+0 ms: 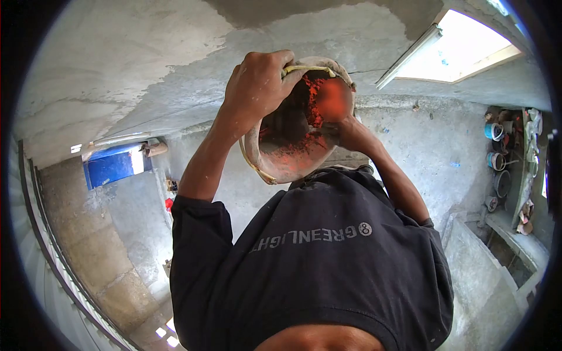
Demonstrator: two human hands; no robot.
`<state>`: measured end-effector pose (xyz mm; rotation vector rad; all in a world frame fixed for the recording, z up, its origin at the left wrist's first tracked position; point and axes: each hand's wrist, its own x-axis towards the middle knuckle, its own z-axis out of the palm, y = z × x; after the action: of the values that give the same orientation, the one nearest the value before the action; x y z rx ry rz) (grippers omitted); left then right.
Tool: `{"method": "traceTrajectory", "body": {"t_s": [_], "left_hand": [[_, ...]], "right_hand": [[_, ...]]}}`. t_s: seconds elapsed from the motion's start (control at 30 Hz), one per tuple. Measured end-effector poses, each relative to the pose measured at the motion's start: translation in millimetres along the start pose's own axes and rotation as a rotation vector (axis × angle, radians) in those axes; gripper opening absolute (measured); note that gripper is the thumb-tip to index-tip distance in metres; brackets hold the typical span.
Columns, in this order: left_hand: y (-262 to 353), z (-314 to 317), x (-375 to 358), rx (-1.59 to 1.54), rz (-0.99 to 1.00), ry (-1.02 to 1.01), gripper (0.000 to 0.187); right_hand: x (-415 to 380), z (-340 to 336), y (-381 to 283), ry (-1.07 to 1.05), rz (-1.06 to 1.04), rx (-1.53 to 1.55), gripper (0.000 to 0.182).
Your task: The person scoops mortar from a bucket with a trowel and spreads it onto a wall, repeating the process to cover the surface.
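Observation:
A worn bucket [295, 165] with a pale, dusty rim is tilted in front of my chest, its mouth turned toward me. Red-orange powder and dark material [293, 146] coat its inside. My left hand [260, 79] is closed over the upper left of the rim, where a yellowish strip [310, 68] runs along the edge. At the bucket's right side is my right hand [353, 134], its fingers reaching toward the red contents. A blurred red patch [333, 100] lies just above that hand. What the right fingers hold, if anything, is hidden.
Grey plastered walls surround me, and a bright window [453, 50] opens at the upper right. Buckets [494, 131] stand along the right beside a ledge [512, 231]. On the left are a blue panel [111, 167] and a dark railing [50, 251].

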<state>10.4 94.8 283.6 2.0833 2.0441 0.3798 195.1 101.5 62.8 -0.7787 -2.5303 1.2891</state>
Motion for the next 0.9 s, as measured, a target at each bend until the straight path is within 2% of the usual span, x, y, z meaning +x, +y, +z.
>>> {"method": "traceTrajectory", "body": {"t_s": [0.07, 0.2, 0.27, 0.43, 0.57, 0.6, 0.63, 0.7, 0.77, 0.8, 0.83, 0.9], "left_hand": [[-1.3, -3.9, -2.4, -0.018, -0.027, 0.009, 0.02], [-22.0, -3.7, -5.6, -0.011, -0.021, 0.152, 0.021], [-37.0, -0.6, -7.3, -0.083, -0.075, 0.197, 0.024], [-48.9, 7.9, -19.5, -0.301, -0.221, 0.249, 0.025], [-74.2, 48.6, -35.9, -0.366, -0.358, 0.422, 0.03], [-77.2, 60.1, -40.9, -0.377, -0.44, 0.448, 0.033], [-79.7, 73.1, -46.6, -0.391, -0.52, 0.474, 0.035], [-86.1, 103.2, -60.5, -0.503, -0.598, 0.603, 0.04], [-86.9, 134.7, -77.0, -0.519, -0.659, 0.657, 0.04], [-91.2, 160.7, -86.0, -0.503, -0.665, 0.729, 0.039], [-79.0, 159.7, -88.7, -0.504, -0.692, 0.764, 0.038], [-86.1, 194.8, -101.0, -0.593, -0.776, 0.714, 0.039]], "right_hand": [[-2.7, 1.7, -4.6, 0.026, -0.039, 0.17, 0.028], [-23.2, -31.0, -17.5, -0.025, -0.028, 0.111, 0.032], [-35.7, -45.9, -14.5, -0.011, 0.129, 0.268, 0.038], [-55.5, -53.8, 14.0, 0.079, 0.132, 0.346, 0.042], [-55.0, -62.2, 12.9, 0.148, 0.181, 0.43, 0.042], [-53.9, -64.5, 11.9, 0.22, 0.082, 0.416, 0.041], [-52.3, -63.6, 23.3, 0.179, 0.104, 0.394, 0.042], [-40.5, -69.3, 5.8, 0.208, 0.071, 0.553, 0.044], [-28.5, -53.9, 18.5, 0.315, 0.022, 0.726, 0.049], [-20.4, -52.9, 23.0, 0.26, -0.002, 0.698, 0.05], [-8.0, -56.9, 23.4, 0.212, -0.021, 0.667, 0.051], [11.6, -77.3, -37.0, 0.235, -0.057, 0.794, 0.036]]}}
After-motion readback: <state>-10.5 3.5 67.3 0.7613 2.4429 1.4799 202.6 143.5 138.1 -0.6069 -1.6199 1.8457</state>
